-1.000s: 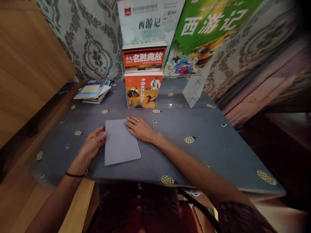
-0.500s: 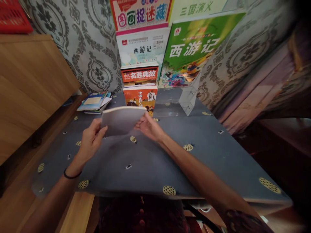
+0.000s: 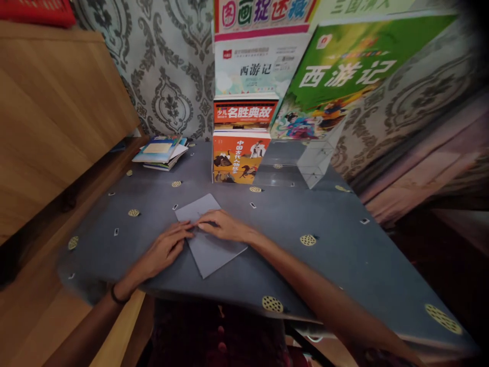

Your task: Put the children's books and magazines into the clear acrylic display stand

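A thin grey booklet (image 3: 223, 250), plain on its upper side, lies flat and slanted on the table in front of me. My left hand (image 3: 164, 251) reaches over its left edge, fingers stretched out and resting on the cover. From the right comes my right hand (image 3: 223, 226), its fingers slightly bent and laid on the booklet's middle. The fingertips of both hands meet or nearly meet there. Part of the cover is hidden under them. Neither hand visibly grips anything.
A clear stand (image 3: 315, 163) holds upright books, among them an orange book (image 3: 240, 158) and a green book (image 3: 340, 76). A stack of books (image 3: 160, 151) lies at the back left. The table (image 3: 290, 275) has a grey pineapple-print cover. A wooden cabinet (image 3: 64, 102) stands left.
The booklet was held up between both hands; now it lies on the table, closer to me. Both hands have come down and onto it. The view has shifted left.
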A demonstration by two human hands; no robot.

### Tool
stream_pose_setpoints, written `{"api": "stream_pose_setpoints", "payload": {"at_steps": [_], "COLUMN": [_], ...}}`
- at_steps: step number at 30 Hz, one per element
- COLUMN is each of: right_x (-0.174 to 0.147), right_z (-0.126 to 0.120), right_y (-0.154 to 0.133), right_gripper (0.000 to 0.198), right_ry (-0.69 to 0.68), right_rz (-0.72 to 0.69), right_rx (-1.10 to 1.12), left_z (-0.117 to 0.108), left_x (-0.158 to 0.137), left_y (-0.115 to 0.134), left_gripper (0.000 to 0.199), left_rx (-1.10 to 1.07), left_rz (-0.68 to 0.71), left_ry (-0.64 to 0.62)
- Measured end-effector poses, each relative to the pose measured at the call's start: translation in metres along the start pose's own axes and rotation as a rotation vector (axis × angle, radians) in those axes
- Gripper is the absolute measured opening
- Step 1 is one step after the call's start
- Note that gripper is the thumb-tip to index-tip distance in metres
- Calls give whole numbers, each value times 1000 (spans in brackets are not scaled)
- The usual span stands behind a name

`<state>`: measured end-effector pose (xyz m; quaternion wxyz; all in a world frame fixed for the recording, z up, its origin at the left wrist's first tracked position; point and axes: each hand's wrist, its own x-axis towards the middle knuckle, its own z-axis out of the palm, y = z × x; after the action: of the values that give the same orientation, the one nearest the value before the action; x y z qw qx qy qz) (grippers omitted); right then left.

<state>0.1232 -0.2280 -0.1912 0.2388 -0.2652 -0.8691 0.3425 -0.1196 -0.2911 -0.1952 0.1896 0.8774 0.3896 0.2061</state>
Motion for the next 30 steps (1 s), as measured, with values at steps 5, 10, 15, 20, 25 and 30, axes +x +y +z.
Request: {"api": "stream_pose_setpoints", "payload": {"at_steps": [5, 10, 15, 20, 25, 30], "right_x": [26, 41, 30, 12, 3, 4], "right_z": [32, 44, 29, 5, -13, -25], "right_y": [-18, -7, 16, 39, 54, 57], "right_gripper": [53, 64, 65, 60, 56, 62], "right_ry": [-52, -70, 38, 65, 122, 150], "right_rz": [-39, -24, 65, 158, 186, 213], "right_rx": [-125, -228, -335, -345, -176, -19], "left_z": [10, 17, 9, 8, 7, 11], "left_x": [0, -7, -4, -3, 10, 50], "left_y": [-1, -9, -10, -7, -5, -14], "left_gripper": [31, 36, 34, 32, 36, 53], "left_rx": [119, 184, 189, 214, 298, 353], "left_rz": [-138, -114, -121, -110, -137, -102], "left_ry": [163, 211, 157, 179, 134, -42]}}
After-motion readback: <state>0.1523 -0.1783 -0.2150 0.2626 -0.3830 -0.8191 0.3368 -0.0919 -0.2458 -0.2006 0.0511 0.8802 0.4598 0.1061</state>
